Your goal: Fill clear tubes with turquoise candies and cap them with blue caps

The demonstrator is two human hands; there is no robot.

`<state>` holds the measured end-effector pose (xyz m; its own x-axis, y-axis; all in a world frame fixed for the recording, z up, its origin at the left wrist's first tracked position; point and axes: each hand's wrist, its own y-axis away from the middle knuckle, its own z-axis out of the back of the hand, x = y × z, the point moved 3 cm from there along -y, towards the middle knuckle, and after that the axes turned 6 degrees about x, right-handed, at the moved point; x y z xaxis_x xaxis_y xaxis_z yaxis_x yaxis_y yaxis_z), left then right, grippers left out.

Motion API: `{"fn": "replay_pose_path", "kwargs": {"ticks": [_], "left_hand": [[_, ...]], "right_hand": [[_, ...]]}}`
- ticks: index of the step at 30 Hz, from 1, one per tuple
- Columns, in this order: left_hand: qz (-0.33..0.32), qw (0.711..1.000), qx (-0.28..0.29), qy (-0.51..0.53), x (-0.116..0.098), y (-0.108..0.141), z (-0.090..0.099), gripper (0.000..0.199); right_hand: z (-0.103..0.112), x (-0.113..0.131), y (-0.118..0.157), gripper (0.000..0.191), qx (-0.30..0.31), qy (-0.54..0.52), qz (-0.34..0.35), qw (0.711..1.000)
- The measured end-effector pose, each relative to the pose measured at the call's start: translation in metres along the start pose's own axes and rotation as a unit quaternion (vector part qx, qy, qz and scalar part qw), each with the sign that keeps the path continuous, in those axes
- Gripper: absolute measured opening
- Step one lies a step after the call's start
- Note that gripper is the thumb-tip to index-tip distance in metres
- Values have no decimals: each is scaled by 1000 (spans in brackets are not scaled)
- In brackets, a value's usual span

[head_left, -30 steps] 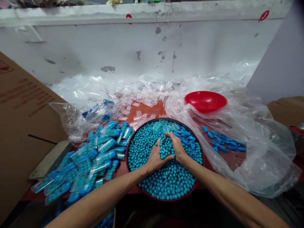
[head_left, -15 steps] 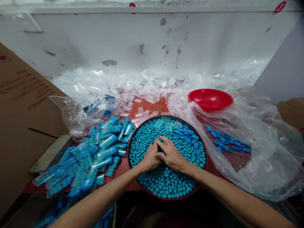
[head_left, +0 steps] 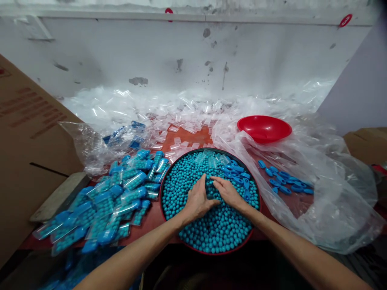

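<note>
A round tub (head_left: pixel 162 201) with a red rim holds a mass of small turquoise beads (head_left: pixel 217 233). My left hand (head_left: pixel 198 201) rests over the middle of the beads, its fingers stretched forward and its thumb spread to the right. From the right, my right hand (head_left: pixel 229 193) reaches in with fingers extended toward the left fingertips, a small gap between the hands. Anything small in that gap is too dark to make out. On the beads' far side lie clear plastic cases (head_left: pixel 213 162) and, right of them, blue plastic caps (head_left: pixel 237 173).
Bead-filled clear cases with blue caps (head_left: pixel 121 201) are heaped left of the tub. More blue caps (head_left: pixel 284 179) lie to the right, near a red bowl (head_left: pixel 264 129) on plastic sheeting (head_left: pixel 329 193). A cardboard box (head_left: pixel 36 133) stands at the left, a pale block (head_left: pixel 60 197) beside it.
My hands were together with fingers touching over the beads; now they have parted slightly. The left thumb has spread out and the right hand has shifted right. The view has turned slightly.
</note>
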<state>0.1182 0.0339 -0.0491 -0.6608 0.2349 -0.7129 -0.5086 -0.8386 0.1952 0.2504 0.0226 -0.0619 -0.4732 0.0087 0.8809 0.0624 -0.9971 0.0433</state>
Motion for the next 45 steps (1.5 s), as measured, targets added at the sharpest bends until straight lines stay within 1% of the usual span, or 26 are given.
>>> {"fn": "replay_pose_path", "kwargs": {"ticks": [3,5,7,10,14,17,19,21,23,25,26,27,28,30,31,32,34,36,39,42,45], "left_hand": [[-21,999,25,19,1,-4,0,90],[-35,998,34,31,4,-5,2,87],[-44,998,29,41,7,-4,3,87],[-40,998,5,53,9,-3,4,84],[-39,998,-17,47,8,-5,4,74],[-55,998,-29,0,6,-8,6,69],[-69,997,-17,-23,7,-10,7,71],[-78,997,8,-21,10,-11,9,76],[-76,997,19,-3,14,-10,10,82],[-77,997,12,3,16,-7,11,88],[-81,997,1,-7,17,-3,11,90],[-84,996,-15,-27,16,1,11,91],[-81,995,-39,-54,15,7,12,88],[-55,988,-93,-108,14,19,14,75],[-37,985,-112,-126,14,24,15,67],[-17,983,-121,-135,13,29,15,59],[16,986,-108,-129,13,36,16,48],[35,989,-91,-114,12,38,17,42],[29,989,-89,-113,9,37,18,37],[25,989,-89,-113,7,35,16,32],[13,991,-93,-94,8,35,15,22]], "right_hand": [[1,6,3,33,2,85,54,995],[2,9,4,31,-9,115,63,991],[1,14,4,32,-17,108,57,992],[-4,25,3,32,-23,75,58,995],[-11,38,-2,29,-16,65,84,994],[-9,38,-6,28,-2,87,107,990],[-1,33,-5,27,12,117,111,987],[9,26,0,28,60,167,94,980],[16,19,10,42,132,237,61,961],[19,15,22,60,187,303,29,934],[18,13,27,62,197,328,15,924],[15,11,30,59,197,349,2,916],[13,10,32,52,190,364,-10,912],[8,5,32,34,167,376,-35,911],[7,2,29,29,157,368,-45,915],[8,1,27,29,153,349,-49,923],[12,1,19,31,157,285,-45,945],[19,8,12,29,149,214,-34,965],[21,31,6,25,126,138,8,982],[12,54,6,23,135,87,65,985],[10,60,9,19,121,70,75,987]]}}
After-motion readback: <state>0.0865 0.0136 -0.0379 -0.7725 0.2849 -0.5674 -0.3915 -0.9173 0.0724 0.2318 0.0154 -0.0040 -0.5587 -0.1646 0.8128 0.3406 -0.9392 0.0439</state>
